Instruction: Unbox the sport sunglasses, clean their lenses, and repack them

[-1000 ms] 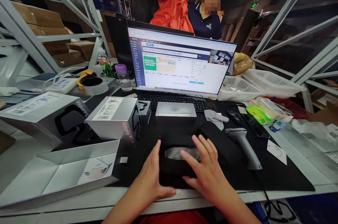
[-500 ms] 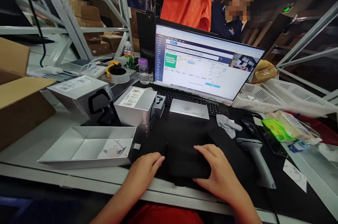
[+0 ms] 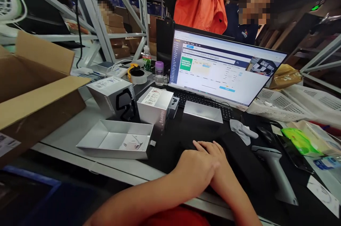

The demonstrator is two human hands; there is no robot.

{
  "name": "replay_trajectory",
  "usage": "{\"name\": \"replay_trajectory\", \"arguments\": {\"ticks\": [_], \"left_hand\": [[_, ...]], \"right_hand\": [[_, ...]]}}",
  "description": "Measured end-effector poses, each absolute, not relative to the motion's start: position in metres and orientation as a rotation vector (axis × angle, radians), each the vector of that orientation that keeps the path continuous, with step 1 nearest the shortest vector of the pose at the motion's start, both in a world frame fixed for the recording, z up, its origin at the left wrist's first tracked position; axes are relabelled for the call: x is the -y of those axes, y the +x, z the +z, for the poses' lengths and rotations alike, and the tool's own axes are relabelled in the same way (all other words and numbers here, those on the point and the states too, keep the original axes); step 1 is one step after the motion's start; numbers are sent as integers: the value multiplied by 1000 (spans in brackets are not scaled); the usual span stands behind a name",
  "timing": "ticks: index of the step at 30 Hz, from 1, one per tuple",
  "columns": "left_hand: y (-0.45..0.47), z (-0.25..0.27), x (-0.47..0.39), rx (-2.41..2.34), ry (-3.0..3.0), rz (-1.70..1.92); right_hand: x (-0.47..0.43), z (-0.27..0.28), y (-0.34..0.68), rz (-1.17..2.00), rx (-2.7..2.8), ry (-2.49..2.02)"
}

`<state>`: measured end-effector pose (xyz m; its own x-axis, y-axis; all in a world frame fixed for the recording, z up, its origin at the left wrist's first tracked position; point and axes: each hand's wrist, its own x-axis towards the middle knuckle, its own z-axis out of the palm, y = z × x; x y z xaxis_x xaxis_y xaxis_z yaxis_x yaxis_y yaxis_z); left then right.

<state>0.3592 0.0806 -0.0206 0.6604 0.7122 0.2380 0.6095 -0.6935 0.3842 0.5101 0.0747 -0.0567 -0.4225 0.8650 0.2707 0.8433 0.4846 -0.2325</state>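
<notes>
Close to the table's front edge, my left hand [image 3: 195, 169] crosses in front of my right hand [image 3: 220, 169]. The left is curled, and whatever its fingers pinch is hidden. My right hand has its fingers over a soft-looking black case [image 3: 184, 145], gripping it against the dark mat. Both hands cover most of the case. Left of them lies an open silver-grey box tray [image 3: 112, 152] with a printed card [image 3: 133, 143] inside. Right of my hands is a dark, flat black item [image 3: 238, 155], hard to make out against the mat.
Two silver boxes [image 3: 113, 100] [image 3: 154, 107] stand behind the tray. A monitor [image 3: 213, 66], keyboard [image 3: 181, 98] and shallow silver lid [image 3: 203, 112] are at the back. A barcode scanner [image 3: 277, 172] and grey cloth [image 3: 242, 130] lie right. An open carton [image 3: 48, 101] stands left.
My left hand has moved right, from beside the black case to across my right hand. The case is now mostly covered. The view has swung left, showing more of the carton.
</notes>
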Motion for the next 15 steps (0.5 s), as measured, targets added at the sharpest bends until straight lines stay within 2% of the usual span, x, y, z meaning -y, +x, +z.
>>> {"name": "replay_trajectory", "arguments": {"ticks": [4, 10, 15], "left_hand": [[336, -28, -86, -1143, 2490, 702], [320, -63, -91, -1052, 2210, 1090], [308, -81, -98, -907, 1997, 938]], "right_hand": [[-72, -55, 510, 152, 2469, -1173], [-75, -70, 514, 110, 2335, -1016], [-71, -77, 515, 30, 2153, -1032]]}}
